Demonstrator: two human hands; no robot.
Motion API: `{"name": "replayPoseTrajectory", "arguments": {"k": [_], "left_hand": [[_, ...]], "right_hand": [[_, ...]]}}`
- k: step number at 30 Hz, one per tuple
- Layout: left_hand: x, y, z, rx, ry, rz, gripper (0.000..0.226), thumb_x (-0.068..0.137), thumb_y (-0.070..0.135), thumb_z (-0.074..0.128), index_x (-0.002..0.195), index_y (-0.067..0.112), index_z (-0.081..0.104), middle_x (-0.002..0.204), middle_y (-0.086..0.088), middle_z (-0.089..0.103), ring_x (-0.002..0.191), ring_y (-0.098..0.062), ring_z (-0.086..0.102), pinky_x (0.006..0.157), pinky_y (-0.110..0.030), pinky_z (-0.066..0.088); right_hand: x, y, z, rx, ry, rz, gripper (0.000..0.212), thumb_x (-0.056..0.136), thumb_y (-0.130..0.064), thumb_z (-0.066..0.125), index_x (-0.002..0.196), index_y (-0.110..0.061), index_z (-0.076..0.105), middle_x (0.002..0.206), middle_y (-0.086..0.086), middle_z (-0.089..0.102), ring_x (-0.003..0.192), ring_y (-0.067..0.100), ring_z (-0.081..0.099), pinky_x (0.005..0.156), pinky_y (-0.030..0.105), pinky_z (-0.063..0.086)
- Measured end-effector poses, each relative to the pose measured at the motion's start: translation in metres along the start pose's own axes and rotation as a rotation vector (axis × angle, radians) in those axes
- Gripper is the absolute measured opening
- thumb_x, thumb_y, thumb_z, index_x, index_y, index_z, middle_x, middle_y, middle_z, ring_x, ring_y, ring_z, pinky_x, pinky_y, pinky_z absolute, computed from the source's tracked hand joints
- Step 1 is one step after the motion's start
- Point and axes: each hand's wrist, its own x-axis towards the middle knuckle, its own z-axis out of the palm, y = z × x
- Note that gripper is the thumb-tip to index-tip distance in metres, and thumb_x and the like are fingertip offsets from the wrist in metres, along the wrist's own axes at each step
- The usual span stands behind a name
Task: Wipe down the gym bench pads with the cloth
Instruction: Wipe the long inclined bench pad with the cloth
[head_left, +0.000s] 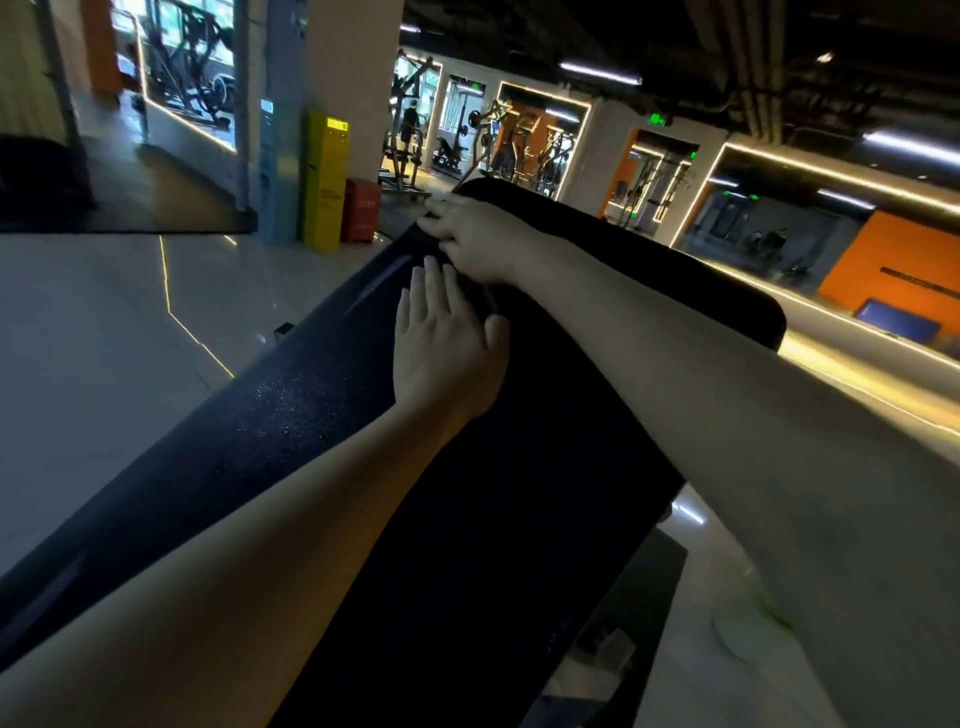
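Across the middle of the view, a long black vinyl bench pad (311, 415) is shown, its long axis running away from the person, its surface speckled with droplets. Near its far end a dark bunched cloth (480, 301) seems to lie, though this is uncertain. It is touched from the near side by the left hand (447, 338), laid flat with fingers straight and together. The right hand (472, 241) is curled just beyond; whether anything is gripped cannot be told. Print on a tall yellow box (324, 182) and a small red box (362, 208) cannot be read.
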Motion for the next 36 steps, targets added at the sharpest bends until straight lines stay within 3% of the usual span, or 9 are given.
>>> {"name": "replayPoseTrajectory", "arguments": {"k": [4,8,12,19,24,30,36], "left_hand": [[-0.002,0.002,-0.002,-0.036,-0.001,-0.012,0.069,0.102,0.034,0.027,0.155,0.0,-0.001,0.164,-0.015,-0.009,0.152,-0.022,-0.012,0.122,-0.033,-0.008],[-0.003,0.001,-0.011,0.044,-0.095,0.012,0.069,0.104,0.037,0.026,0.155,0.0,-0.003,0.163,-0.017,-0.012,0.151,-0.025,-0.014,0.122,-0.035,-0.008],[-0.012,-0.017,-0.025,0.175,-0.214,0.106,0.077,0.103,0.053,0.023,0.156,0.008,-0.008,0.163,-0.011,-0.017,0.151,-0.023,-0.015,0.122,-0.034,-0.006],[-0.027,-0.036,-0.042,0.203,-0.406,0.171,0.105,0.084,0.077,0.032,0.155,0.018,-0.019,0.16,-0.005,-0.029,0.148,-0.02,-0.025,0.12,-0.036,-0.012],[-0.029,-0.037,-0.039,0.188,-0.425,0.17,0.125,0.06,0.086,0.024,0.153,0.018,-0.023,0.158,-0.005,-0.034,0.145,-0.02,-0.031,0.119,-0.036,-0.015],[-0.027,-0.045,-0.028,0.137,-0.344,0.195,0.124,0.059,0.089,0.019,0.154,0.021,-0.021,0.159,-0.002,-0.032,0.145,-0.017,-0.032,0.119,-0.036,-0.017],[-0.025,-0.042,-0.033,0.16,-0.381,0.174,0.124,0.061,0.09,0.02,0.154,0.021,-0.022,0.159,-0.002,-0.032,0.145,-0.017,-0.03,0.12,-0.037,-0.015]], "right_hand": [[0.013,-0.004,0.004,0.016,-0.026,0.014,0.05,0.102,-0.012,0.037,0.151,-0.021,0.032,0.163,0.0,0.012,0.15,0.021,0.005,0.121,0.038,0.018],[-0.023,-0.009,0.001,0.025,0.011,0.071,0.045,0.102,-0.01,0.036,0.147,-0.009,0.039,0.157,0.009,0.03,0.144,0.026,0.026,0.115,0.032,0.024],[-0.085,-0.006,-0.011,0.075,-0.04,0.046,0.049,0.105,-0.012,0.032,0.153,-0.012,0.024,0.163,0.004,0.01,0.15,0.02,0.004,0.118,0.027,0.005],[-0.177,-0.002,0.002,0.11,-0.041,0.009,0.049,0.103,-0.007,0.037,0.151,-0.012,0.028,0.163,0.002,0.01,0.15,0.015,0.001,0.114,0.018,-0.001],[-0.14,0.003,0.001,0.081,0.044,0.08,0.05,0.103,-0.005,0.036,0.151,-0.012,0.029,0.163,0.004,0.012,0.15,0.019,0.004,0.121,0.033,0.003],[-0.053,0.015,-0.001,-0.014,0.125,0.185,0.051,0.103,-0.006,0.032,0.153,-0.012,0.023,0.163,0.009,0.01,0.15,0.025,0.004,0.122,0.035,0.008],[-0.017,0.004,-0.006,-0.088,0.139,0.227,0.054,0.101,-0.005,0.037,0.153,-0.009,0.022,0.162,0.013,0.013,0.15,0.03,0.007,0.121,0.038,0.012]]}}
